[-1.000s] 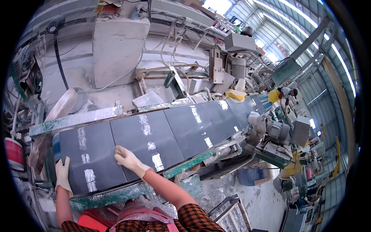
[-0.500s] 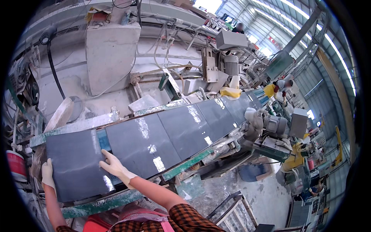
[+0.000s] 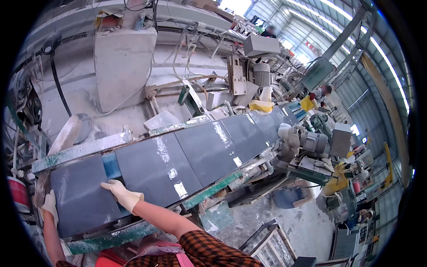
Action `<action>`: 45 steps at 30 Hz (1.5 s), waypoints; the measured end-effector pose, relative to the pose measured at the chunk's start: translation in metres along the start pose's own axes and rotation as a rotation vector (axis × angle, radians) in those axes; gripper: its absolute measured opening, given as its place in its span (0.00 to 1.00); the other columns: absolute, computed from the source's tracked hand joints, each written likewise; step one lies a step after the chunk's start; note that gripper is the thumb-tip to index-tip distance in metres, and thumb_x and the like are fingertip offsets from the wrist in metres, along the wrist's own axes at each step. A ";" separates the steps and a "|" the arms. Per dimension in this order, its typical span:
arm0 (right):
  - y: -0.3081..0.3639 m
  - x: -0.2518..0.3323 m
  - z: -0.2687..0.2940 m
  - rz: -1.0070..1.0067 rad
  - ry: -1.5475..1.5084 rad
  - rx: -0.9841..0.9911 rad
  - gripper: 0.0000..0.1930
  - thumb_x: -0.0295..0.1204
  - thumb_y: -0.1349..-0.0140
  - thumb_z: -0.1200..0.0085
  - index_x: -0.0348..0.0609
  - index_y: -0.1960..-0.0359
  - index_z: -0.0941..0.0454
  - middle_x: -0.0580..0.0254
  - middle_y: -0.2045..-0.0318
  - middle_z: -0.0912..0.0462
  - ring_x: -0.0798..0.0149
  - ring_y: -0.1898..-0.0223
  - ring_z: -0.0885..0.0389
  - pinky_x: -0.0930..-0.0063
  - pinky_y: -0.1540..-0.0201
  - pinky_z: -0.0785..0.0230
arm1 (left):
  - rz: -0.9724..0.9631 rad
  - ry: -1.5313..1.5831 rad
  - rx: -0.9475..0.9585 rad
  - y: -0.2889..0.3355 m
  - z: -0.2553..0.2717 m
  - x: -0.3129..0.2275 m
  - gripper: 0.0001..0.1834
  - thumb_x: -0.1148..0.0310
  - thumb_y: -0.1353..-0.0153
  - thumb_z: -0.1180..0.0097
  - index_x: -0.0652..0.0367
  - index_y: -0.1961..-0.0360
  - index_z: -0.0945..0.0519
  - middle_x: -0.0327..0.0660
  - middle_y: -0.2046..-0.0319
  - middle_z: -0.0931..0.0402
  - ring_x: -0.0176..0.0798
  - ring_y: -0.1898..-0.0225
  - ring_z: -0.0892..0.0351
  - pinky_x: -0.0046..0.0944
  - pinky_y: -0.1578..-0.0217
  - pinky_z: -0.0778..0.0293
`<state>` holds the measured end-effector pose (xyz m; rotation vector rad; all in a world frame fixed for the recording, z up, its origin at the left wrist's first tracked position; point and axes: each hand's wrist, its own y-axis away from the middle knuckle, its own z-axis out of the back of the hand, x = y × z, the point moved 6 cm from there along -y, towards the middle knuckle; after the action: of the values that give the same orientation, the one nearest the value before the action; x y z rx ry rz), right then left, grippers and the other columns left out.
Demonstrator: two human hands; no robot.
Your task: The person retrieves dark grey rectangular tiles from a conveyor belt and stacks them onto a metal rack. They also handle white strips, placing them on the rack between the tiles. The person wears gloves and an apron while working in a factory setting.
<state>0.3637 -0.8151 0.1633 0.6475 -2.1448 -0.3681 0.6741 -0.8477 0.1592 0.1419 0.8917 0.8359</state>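
Nearest me at the left end of a conveyor lies a flat dark grey stone slab (image 3: 82, 191). My left hand (image 3: 50, 205), in a pale glove, grips its left edge. My right hand (image 3: 122, 195), gloved alike, holds the right edge, fingertips on the top face and thumb side toward me. The undersides of both grips are hidden by the slab and gloves. A strip of blue belt (image 3: 111, 165) shows in the gap beside a second dark grey slab (image 3: 153, 171), which bears white glare patches.
More slabs (image 3: 200, 151) run along the conveyor to the far right. A green, dusty rail (image 3: 213, 190) borders the near side. A grey motor (image 3: 313, 142) stands over the line at right. A co-worker (image 3: 318, 95) is farther down. A red bucket (image 3: 18, 194) sits at far left.
My right hand has slid left onto the near slab's right edge, and my left hand is lower along its side. The slab has shifted left, widening the blue gap. The whole view has moved slightly.
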 end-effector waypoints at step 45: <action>0.470 -0.335 0.207 0.651 -0.715 -1.939 0.16 0.29 0.52 0.55 0.41 0.59 0.36 0.52 0.65 0.29 0.62 0.65 0.31 0.73 0.61 0.40 | -0.726 -0.567 0.035 0.194 -0.204 -0.092 0.29 0.45 0.56 0.60 0.64 0.71 0.25 0.52 0.66 0.30 0.50 0.60 0.32 0.44 0.61 0.37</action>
<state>0.2194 -0.2315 0.0437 -1.3556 -1.3381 -1.9931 0.3790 -0.8245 0.1710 0.0685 0.3647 0.0807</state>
